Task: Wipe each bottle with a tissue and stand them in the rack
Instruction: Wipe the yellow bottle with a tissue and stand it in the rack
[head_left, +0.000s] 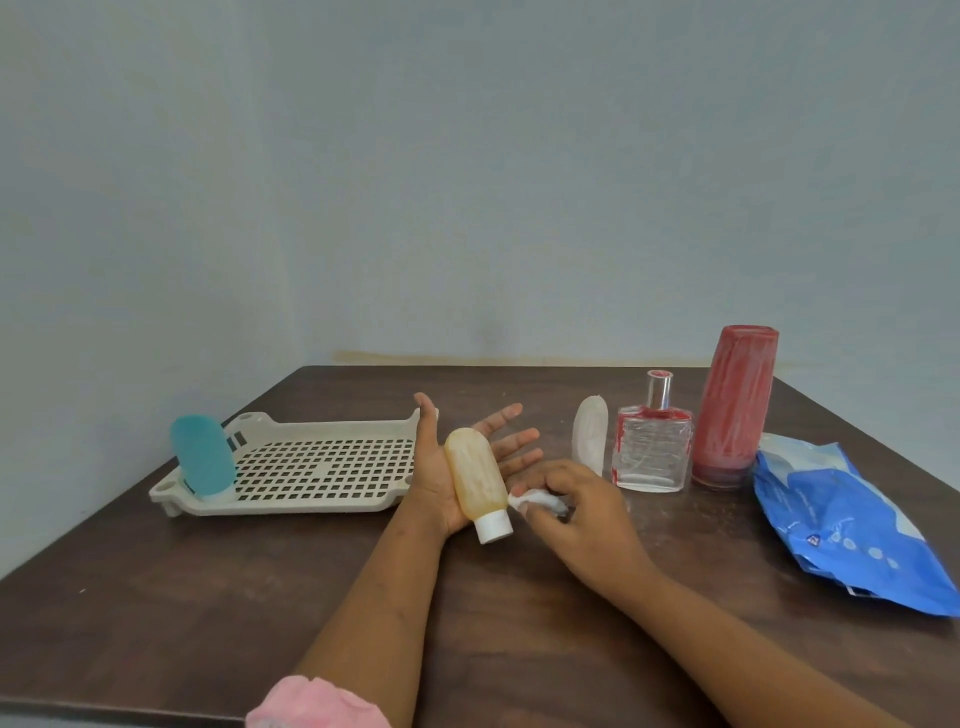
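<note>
Altogether five bottles (475, 480) show, one in the single rack (291, 506), plus one tissue (535, 500).

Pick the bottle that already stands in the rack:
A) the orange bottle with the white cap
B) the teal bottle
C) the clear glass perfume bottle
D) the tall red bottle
B: the teal bottle stands at the left end of the rack, while the orange bottle lies across the open left hand, outside the rack.
</note>
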